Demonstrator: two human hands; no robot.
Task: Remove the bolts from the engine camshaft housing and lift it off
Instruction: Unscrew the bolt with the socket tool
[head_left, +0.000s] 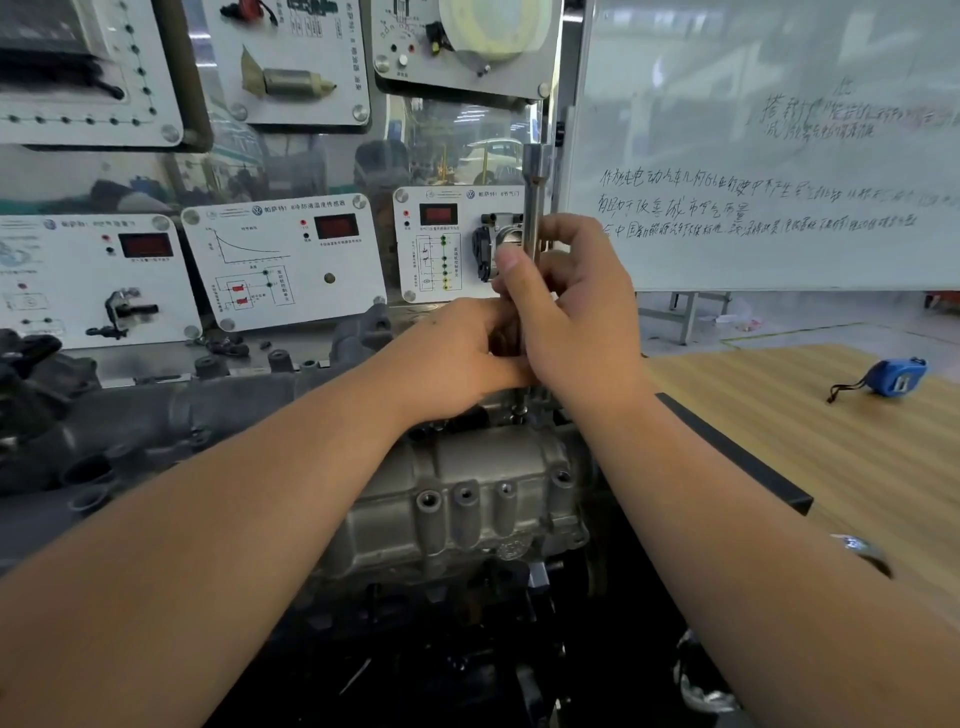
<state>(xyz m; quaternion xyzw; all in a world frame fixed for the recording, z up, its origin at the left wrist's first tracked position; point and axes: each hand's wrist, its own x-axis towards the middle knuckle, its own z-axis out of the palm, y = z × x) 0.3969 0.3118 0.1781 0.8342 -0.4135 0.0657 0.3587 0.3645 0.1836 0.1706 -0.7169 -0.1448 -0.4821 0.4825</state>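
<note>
The grey cast camshaft housing (467, 483) sits on top of the engine at the centre. A long steel socket wrench (535, 182) stands upright over the housing's far edge, its lower tip (521, 408) down on a bolt there. My right hand (571, 312) grips the wrench shaft, thumb up along it. My left hand (457, 353) curls round the lower part of the shaft, pressed against the right hand. The bolt under the tool is hidden.
Training panels with sensors and displays (283, 260) stand behind the engine. A whiteboard (769, 156) is at the back right. A wooden table (831, 441) on the right carries a blue tape measure (896, 375). A dark intake manifold (130, 415) lies to the left.
</note>
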